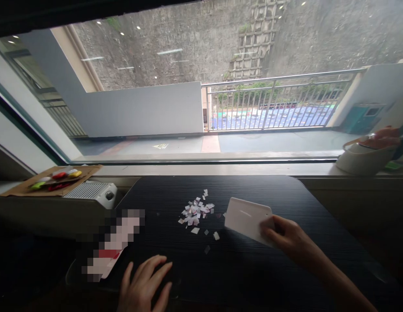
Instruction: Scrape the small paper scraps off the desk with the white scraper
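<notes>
In my right hand [282, 234] is a flat white plastic card or scraper [245, 219] with a small hole near one corner. My fingers and thumb grip its right end, and it is tilted over the dark table. Just left of the card's edge lies a loose pile of small white paper scraps [195, 212], with a few bits scattered toward me. My left hand [146, 281] hovers or rests low over the table's near edge, fingers spread and holding nothing. Whether it touches the tabletop I cannot tell.
A blurred-out pinkish flat item [117, 247] lies on the table's left side. Beyond the black table [263, 186] runs a windowsill [221, 170]. Cardboard with coloured pieces [26, 186] and a white slotted box [94, 193] sit left; a pale container [360, 158] stands right.
</notes>
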`<state>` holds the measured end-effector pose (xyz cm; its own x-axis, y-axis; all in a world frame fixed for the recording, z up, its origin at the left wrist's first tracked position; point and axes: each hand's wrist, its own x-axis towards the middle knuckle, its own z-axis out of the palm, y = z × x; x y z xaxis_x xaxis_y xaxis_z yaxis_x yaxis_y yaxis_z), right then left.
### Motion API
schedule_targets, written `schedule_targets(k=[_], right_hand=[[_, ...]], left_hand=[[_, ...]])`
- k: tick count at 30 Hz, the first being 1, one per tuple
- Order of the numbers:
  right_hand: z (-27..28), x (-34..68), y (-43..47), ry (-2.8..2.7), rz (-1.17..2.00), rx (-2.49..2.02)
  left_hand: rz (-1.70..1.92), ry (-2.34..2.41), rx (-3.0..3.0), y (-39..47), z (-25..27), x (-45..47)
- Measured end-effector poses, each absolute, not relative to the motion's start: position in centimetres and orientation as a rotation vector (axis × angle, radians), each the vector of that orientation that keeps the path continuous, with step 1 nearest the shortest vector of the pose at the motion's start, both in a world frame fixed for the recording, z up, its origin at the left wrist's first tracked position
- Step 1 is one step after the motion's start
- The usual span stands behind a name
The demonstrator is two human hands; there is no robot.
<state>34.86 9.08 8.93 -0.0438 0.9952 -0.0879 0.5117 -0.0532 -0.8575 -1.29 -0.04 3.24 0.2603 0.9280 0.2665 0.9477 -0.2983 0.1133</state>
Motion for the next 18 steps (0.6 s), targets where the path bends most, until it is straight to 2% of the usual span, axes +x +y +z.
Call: schedule_targets(k=[4,9,18], right_hand=[[7.5,35.2,8.8,-1.450,1.021,-1.567],[4.8,35.5,8.6,-1.338,1.055,-1.595],[4.4,34.8,8.2,-1.409,0.893,-1.624]], left_hand=[[-0.610,-1.790,-2.504,4.2,6.7,4.6],[-0.376,-1.697,-2.667,8.8,8.6,10.8],[-0.254,-1.594,-2.661,10.3,8.1,11.0]])
